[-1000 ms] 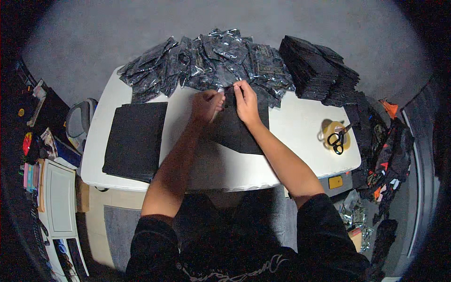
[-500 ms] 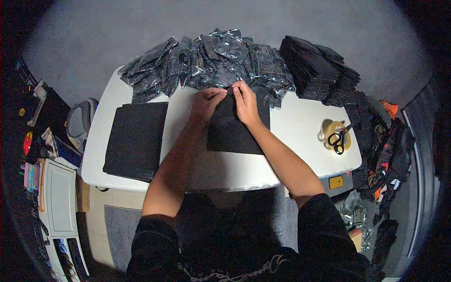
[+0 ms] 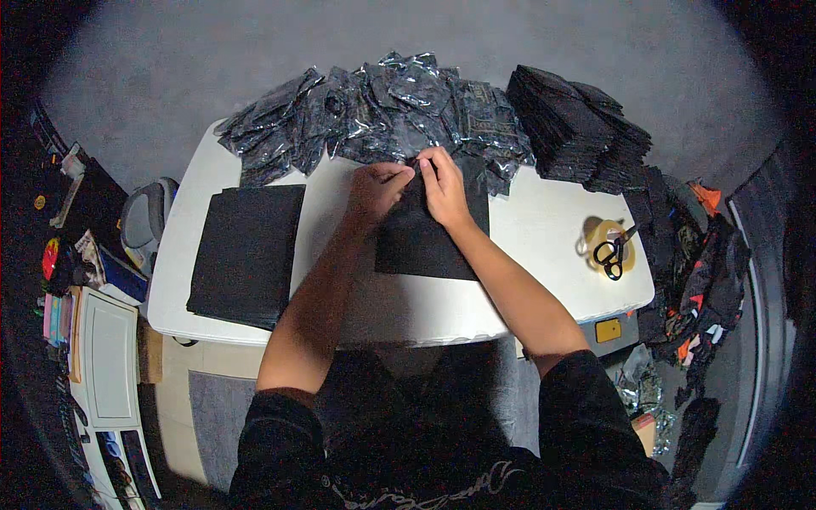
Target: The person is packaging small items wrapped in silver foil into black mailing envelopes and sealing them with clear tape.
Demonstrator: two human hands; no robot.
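Pinching the top of a flat, matte black cloth (image 3: 429, 246) on the smooth white counter (image 3: 544, 246), the right hand (image 3: 446, 194) kept its fingers closed; the left hand's (image 3: 374, 191) bunched fingers had dropped slightly, their hold unclear.

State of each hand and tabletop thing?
Left hand: fingers closed, hold unclear
Right hand: pinching
Black rectangular fabric: pinched, mostly flat
Left black fabric stack: flat
Clear shiny plastic packets, black inside: heaped
Right black fabric stack: leaning
Yellowish round tape roll: lying flat
Black-handled scissors: resting on tape roll

Head view (wide fisheye) looks down.
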